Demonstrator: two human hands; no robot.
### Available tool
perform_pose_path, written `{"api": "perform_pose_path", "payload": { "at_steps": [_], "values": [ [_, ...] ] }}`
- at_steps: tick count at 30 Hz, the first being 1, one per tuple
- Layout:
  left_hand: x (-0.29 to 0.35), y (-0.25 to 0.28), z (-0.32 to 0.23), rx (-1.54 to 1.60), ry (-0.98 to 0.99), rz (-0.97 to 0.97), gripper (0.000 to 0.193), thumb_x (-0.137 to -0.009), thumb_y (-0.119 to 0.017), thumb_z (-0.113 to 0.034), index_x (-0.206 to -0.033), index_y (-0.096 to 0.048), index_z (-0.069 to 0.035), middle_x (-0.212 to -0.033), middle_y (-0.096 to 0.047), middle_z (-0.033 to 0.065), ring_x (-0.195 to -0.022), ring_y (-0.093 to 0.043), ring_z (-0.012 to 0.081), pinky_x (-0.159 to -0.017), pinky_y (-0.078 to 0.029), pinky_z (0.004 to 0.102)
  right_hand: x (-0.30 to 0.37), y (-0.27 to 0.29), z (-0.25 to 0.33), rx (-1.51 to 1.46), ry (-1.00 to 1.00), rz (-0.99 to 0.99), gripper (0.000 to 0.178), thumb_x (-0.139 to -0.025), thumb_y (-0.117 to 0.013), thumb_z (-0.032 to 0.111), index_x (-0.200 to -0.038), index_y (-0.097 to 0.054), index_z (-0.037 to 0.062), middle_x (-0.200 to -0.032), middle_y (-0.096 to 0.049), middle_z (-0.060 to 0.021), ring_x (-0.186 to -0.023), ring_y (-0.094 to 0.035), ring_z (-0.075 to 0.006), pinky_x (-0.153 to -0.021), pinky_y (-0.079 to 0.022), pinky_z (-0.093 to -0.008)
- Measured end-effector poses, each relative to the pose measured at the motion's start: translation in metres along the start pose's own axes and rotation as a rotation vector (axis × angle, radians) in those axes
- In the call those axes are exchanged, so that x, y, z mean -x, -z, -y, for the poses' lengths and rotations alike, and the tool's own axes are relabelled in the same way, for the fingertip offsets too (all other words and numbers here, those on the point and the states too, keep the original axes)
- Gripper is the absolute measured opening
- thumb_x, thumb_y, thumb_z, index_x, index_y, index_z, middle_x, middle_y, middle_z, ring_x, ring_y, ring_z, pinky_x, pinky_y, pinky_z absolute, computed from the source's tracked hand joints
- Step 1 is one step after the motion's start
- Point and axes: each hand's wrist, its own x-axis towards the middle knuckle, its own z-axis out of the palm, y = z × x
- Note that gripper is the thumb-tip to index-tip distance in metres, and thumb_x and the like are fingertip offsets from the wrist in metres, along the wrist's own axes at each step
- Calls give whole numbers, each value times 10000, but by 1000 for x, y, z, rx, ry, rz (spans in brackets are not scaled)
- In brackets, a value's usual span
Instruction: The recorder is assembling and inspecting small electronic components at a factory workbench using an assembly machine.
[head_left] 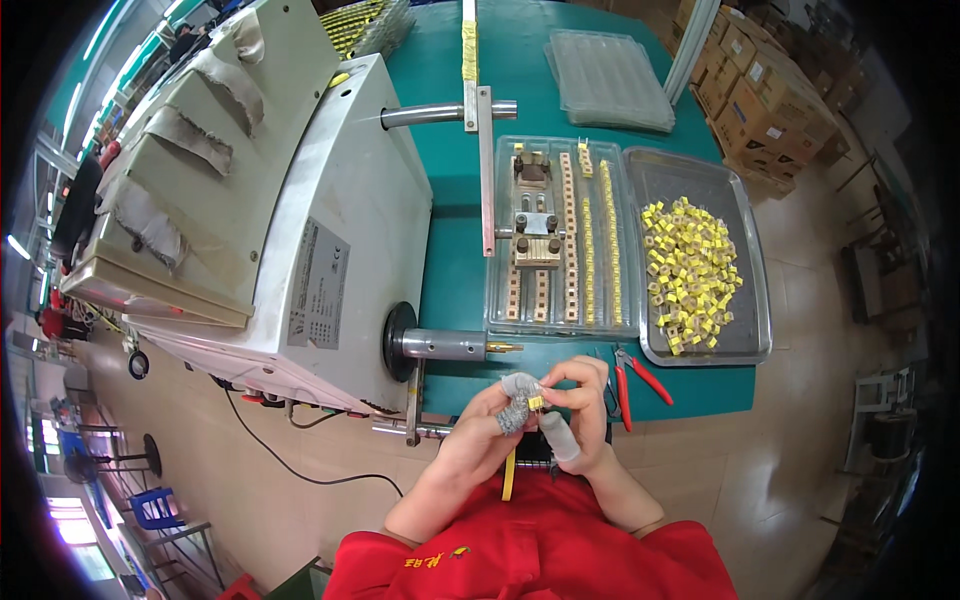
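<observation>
In front of my red shirt both hands meet at a small yellow-wrapped coil. My left hand, with grey cloth cots on its fingers, is closed on the coil. The thumb and a bent finger of my right hand pinch at the coil's upper edge; any thin wire there is too small to make out. A whitish cot covers another finger of that hand. A strip of yellow tape hangs below the hands. Just ahead is the winding machine's shaft, with a thin brass-coloured tip.
The large white machine stands left. A clear tray holds rows of coils and metal fixtures. Right of it, a metal tray carries heaped yellow coils. Red-handled pliers lie near the green table's edge. Stacked clear trays sit farther back.
</observation>
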Motion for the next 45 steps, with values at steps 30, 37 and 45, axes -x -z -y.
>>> {"api": "perform_pose_path", "payload": {
  "at_steps": [30,37,45],
  "values": [
    [-1,-7,7,-67,-40,-36,187,-793,-510,1,-974,-503,-45,-896,-500,-8,-821,-471,74,-700,-369,211,5,-4,-6,134,48,-75,117,-859,-513,181,-900,-453,90,-925,-522,-94,-837,-436,-246,-770,-354,-365],
    [-1,-5,7,-56,-52,-74,200,-788,-526,-35,-985,-495,-46,-910,-499,-3,-827,-474,76,-718,-371,202,4,1,-8,5,0,-14,164,-826,-564,189,-912,-462,93,-929,-508,-90,-856,-424,-236,-785,-351,-355],
    [-1,-2,1,-15,12,45,227,-787,-515,-44,-1010,-483,-14,-952,-526,41,-884,-521,111,-779,-412,233,7,1,-14,-229,-58,3,374,-659,-748,123,-909,-471,107,-947,-495,-82,-893,-406,-217,-807,-335,-334]
  ]
}}
